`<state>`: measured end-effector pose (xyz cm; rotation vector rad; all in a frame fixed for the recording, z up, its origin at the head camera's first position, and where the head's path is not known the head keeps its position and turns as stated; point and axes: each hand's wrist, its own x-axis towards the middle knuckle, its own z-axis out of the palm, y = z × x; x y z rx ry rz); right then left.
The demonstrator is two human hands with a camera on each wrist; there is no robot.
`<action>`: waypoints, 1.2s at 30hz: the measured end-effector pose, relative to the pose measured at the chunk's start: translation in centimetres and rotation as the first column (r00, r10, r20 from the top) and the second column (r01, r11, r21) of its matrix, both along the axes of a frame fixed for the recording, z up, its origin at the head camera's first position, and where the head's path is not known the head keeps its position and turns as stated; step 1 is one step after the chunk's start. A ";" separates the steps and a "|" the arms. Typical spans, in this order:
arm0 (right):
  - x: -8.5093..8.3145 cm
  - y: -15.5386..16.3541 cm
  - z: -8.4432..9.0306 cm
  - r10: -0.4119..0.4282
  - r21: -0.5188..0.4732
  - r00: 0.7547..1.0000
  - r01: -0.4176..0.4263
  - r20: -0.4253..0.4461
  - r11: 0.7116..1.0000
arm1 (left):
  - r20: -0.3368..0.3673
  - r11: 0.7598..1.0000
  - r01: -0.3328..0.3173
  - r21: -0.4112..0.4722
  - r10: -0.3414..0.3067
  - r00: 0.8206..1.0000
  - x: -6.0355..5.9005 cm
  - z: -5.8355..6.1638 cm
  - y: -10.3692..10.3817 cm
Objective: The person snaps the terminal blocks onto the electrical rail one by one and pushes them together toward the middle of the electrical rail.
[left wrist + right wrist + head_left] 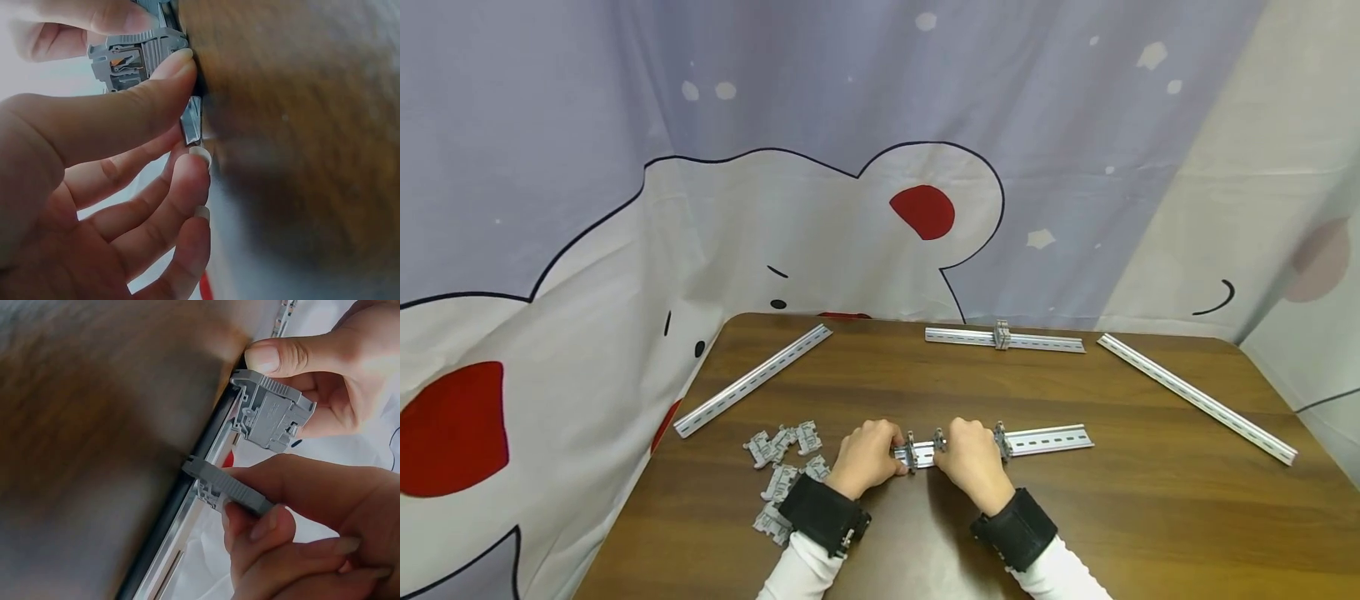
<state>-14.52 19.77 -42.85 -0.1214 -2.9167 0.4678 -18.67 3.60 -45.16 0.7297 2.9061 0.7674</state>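
Note:
A short metal rail (1045, 440) lies near the table's front edge and carries three grey terminal blocks. My left hand (891, 454) grips the rail's left end (191, 122), thumb and fingers pinching the leftmost block (134, 56), which also shows in the right wrist view (272, 415). My right hand (951, 454) pinches the second block (228, 487), seated on the rail (187, 531) just right of the first. The third block (1000, 439) stands on the rail beyond my right hand, untouched.
A pile of several loose grey terminal blocks (782, 471) lies left of my left hand. A long rail (752, 379) lies at the left, another (1195, 396) at the right. A short rail with one block (1003, 338) is at the back edge of the brown table (1150, 517).

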 end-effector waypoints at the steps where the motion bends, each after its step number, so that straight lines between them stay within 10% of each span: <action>1: 0.0 0.1 0.0 -0.003 -0.001 1.000 0.003 0.006 1.000 | 0.004 1.000 0.002 0.000 -0.002 1.000 0.0 0.0 0.0; 36: 0.3 3.8 0.4 -0.037 -0.031 0.999 0.038 0.025 0.999 | 0.014 0.998 0.068 -0.001 -0.068 0.998 0.3 0.2 0.9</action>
